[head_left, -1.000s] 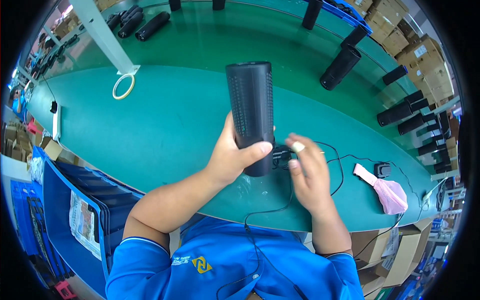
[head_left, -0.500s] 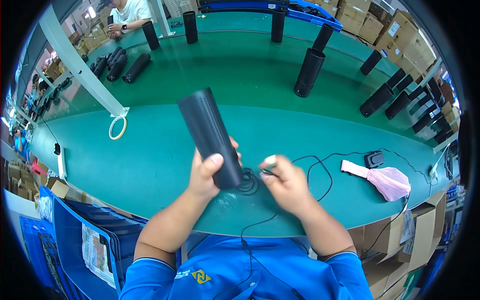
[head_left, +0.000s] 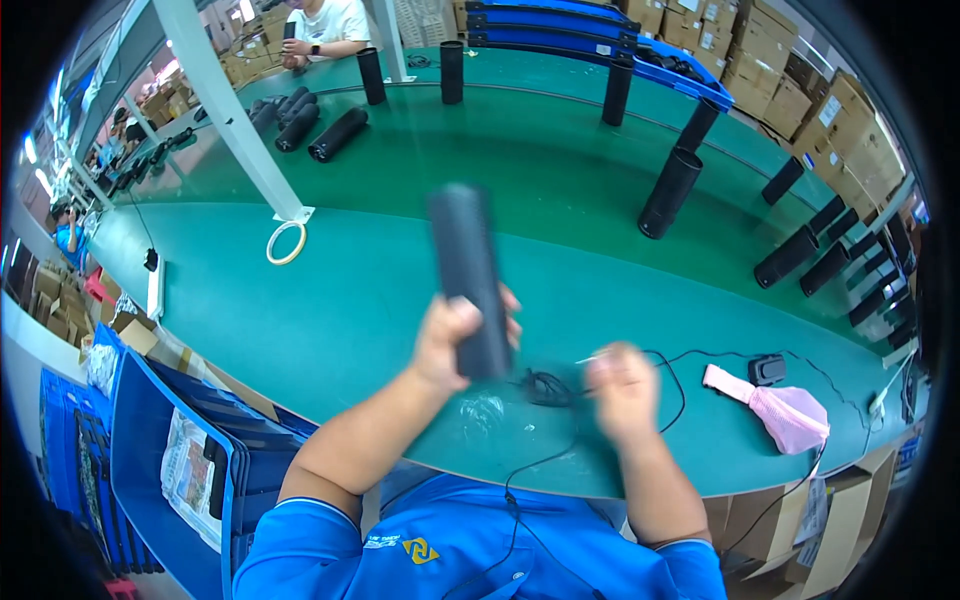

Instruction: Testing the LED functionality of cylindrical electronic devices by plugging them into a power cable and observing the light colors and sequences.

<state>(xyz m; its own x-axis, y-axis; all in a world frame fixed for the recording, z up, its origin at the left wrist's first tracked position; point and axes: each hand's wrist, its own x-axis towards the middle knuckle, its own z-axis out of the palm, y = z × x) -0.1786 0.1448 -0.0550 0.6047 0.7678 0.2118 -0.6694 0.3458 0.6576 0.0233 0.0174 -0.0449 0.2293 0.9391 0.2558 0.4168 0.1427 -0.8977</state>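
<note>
1. Our left hand [head_left: 445, 340] has its fingers wrapped around the black cylinder [head_left: 467, 245], which we hold, slightly tilted, over the tabletop [head_left: 330, 310].
2. Our right hand [head_left: 622, 392] is right of the cylinder, fingers curled narrow; blur hides whether they grip anything.
3. We judge the handling to be partway: the cylinder is in hand, not set down, and the coiled black cable [head_left: 548, 389] lies just right of its lower end.
4. Well beyond the cylinder, to the right, the blue tray [head_left: 708, 88] contains black parts [head_left: 674, 63].
5. Lower left of the cylinder, the blue bin [head_left: 140, 470] shows a printed packet [head_left: 193, 465]; lower right, we cannot see into the cardboard box [head_left: 850, 520].
</note>
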